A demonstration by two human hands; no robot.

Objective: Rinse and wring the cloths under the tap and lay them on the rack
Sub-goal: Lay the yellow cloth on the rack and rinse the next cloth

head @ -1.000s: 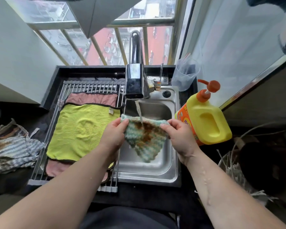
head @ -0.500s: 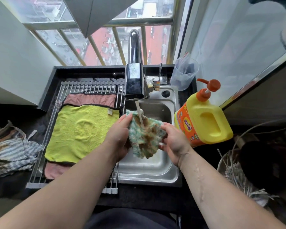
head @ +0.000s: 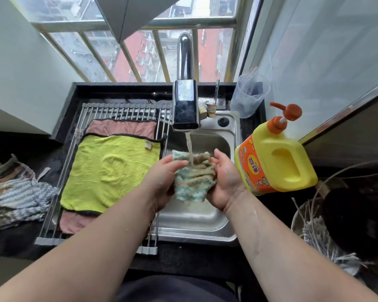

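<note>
Over the sink (head: 194, 223), under the tap (head: 184, 103): left hand (head: 162, 177) and right hand (head: 224, 182) both clamped round one bunched knitted cloth (head: 194, 182), which is pressed between the palms. The water stream (head: 189, 147) hits its top edge. Rack (head: 122, 110) to the left carries two cloths: lime-green cloth (head: 111, 171) flat on top of pink cloth (head: 120, 127). Heap of striped cloths (head: 13, 197) far left, count unclear. One detergent bottle (head: 277, 158) on the right.

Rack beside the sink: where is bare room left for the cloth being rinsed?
A bare strip of rack bars at the far end, between the pink cloth and the back edge of the counter. The green cloth, lying over the pink one, crowds the rest.
</note>
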